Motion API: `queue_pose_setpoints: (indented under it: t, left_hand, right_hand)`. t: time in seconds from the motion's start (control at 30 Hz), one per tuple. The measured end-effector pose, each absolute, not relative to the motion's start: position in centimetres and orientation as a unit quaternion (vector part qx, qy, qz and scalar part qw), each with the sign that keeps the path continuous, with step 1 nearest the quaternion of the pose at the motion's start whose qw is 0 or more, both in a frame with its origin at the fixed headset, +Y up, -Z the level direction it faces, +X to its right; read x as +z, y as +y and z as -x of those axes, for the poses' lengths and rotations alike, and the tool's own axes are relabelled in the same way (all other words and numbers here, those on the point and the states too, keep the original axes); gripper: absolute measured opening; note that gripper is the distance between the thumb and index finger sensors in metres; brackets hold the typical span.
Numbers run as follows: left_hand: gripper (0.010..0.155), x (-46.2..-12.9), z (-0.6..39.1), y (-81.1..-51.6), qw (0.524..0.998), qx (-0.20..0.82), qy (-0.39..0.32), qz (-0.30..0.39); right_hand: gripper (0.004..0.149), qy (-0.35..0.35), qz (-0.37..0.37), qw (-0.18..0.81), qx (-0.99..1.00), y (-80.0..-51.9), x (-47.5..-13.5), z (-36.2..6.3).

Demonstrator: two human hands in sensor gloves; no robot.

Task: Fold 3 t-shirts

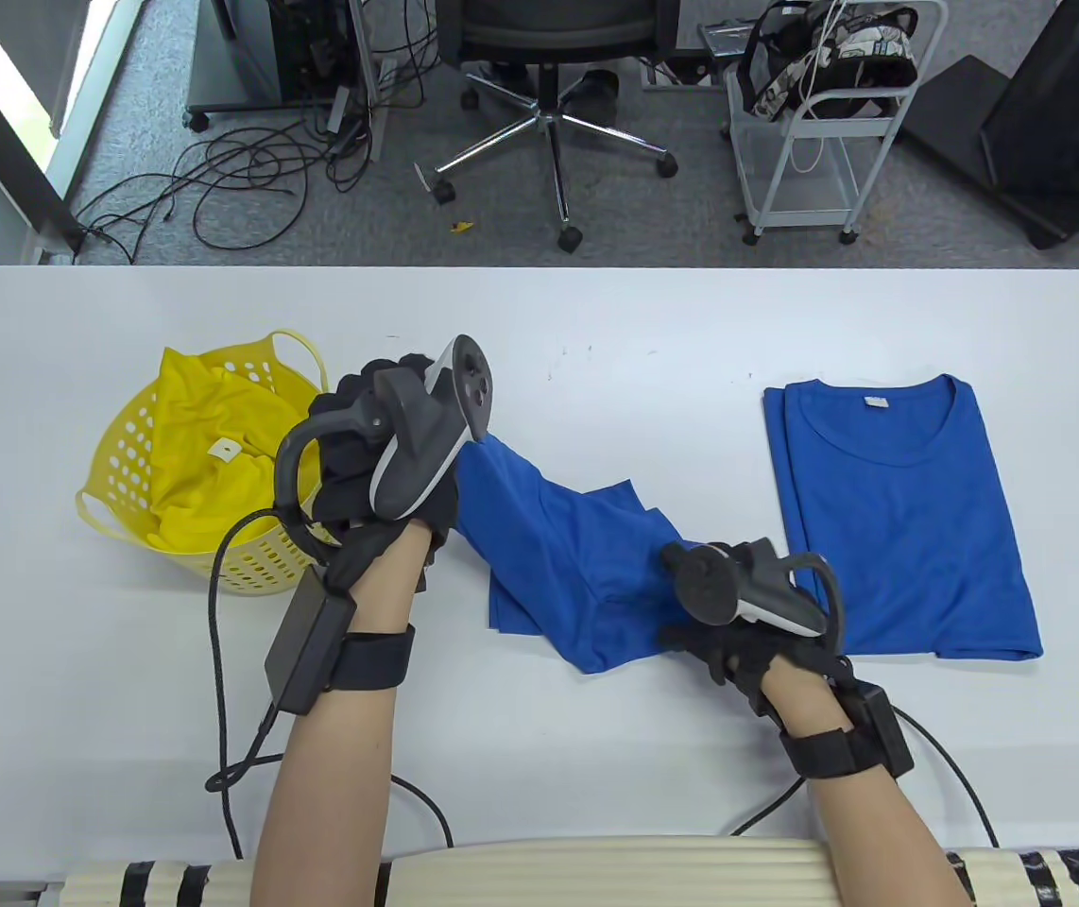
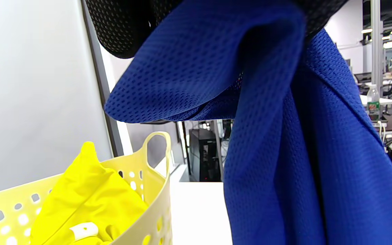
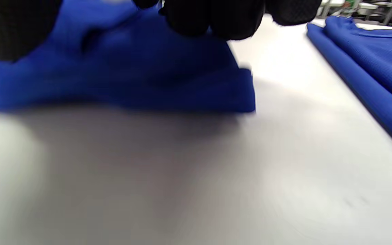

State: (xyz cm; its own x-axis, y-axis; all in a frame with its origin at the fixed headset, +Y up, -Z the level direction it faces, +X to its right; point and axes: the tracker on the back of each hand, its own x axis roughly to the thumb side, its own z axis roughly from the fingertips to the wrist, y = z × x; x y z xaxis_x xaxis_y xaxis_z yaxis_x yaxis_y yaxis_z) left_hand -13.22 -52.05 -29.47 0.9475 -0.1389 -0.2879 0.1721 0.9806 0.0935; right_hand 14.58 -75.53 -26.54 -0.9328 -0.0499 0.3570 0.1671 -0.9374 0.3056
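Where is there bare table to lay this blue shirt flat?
Bare table runs along the near edge, in front of both hands, crossed by glove cables. The far strip behind the folded blue shirt and the yellow basket is also bare. The middle is crowded: left hand and right hand hold the loose blue shirt there.

office chair (image 1: 547, 57), white cart (image 1: 809, 142), floor cables (image 1: 237, 179)
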Motion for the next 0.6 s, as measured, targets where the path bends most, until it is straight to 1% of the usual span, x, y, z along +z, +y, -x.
queue_pose_setpoints:
  t: [0.03,0.1,0.13,0.2,0.23,0.27,0.37,0.4,0.47,0.53,0.57,0.6]
  left_hand:
    - [0.045,-29.2,13.5,-52.0,0.986,-0.076,0.138,-0.061]
    - [0.045,-28.7,14.0,-51.9,0.986,-0.069,0.134,-0.063]
    - [0.045,-28.5,14.4,-51.8,0.987,-0.064,0.132,-0.067]
    - [0.045,-28.1,15.0,-51.6,0.987,-0.057,0.132,-0.07]
    - [0.045,-28.0,15.1,-51.6,0.987,-0.055,0.133,-0.07]
    - [0.045,-27.7,15.5,-51.5,0.987,-0.052,0.134,-0.071]
    - [0.045,-27.0,16.2,-51.4,0.987,-0.047,0.136,-0.071]
    - [0.045,-26.7,16.4,-51.2,0.988,-0.042,0.135,-0.069]
    - [0.045,-26.1,16.8,-50.9,0.988,-0.037,0.134,-0.074]
    - [0.045,-25.4,17.1,-50.5,0.988,-0.033,0.129,-0.083]
    - [0.045,-25.1,17.1,-50.4,0.988,-0.031,0.125,-0.088]
    - [0.045,-24.8,17.0,-50.4,0.988,-0.029,0.12,-0.095]
  right_hand:
    - [0.087,-0.175,0.175,0.071,-0.966,-76.1,-26.6,-14.3]
    - [0.083,-0.172,0.167,0.098,-0.966,-76.7,-26.8,-14.1]
    - [0.08,-0.16,0.166,0.079,-0.97,-76.5,-26.8,-14.1]
    - [0.057,-0.116,0.158,0.077,-0.978,-76.4,-26.8,-14.0]
    - [0.052,-0.11,0.16,0.08,-0.978,-76.4,-26.9,-14.0]
    - [0.043,-0.089,0.164,0.093,-0.978,-76.3,-26.9,-13.9]
    - [0.041,-0.101,0.164,0.108,-0.975,-76.0,-27.0,-13.9]
    - [0.041,-0.103,0.161,0.098,-0.977,-75.4,-27.2,-14.4]
    - [0.042,-0.066,0.134,0.044,-0.988,-72.9,-27.5,-16.2]
    - [0.043,-0.025,0.091,-0.035,-0.995,-68.7,-27.7,-18.9]
    - [0.043,-0.012,0.076,-0.055,-0.996,-67.0,-27.8,-19.9]
    - [0.042,0.015,0.058,-0.067,-0.996,-64.3,-27.9,-21.4]
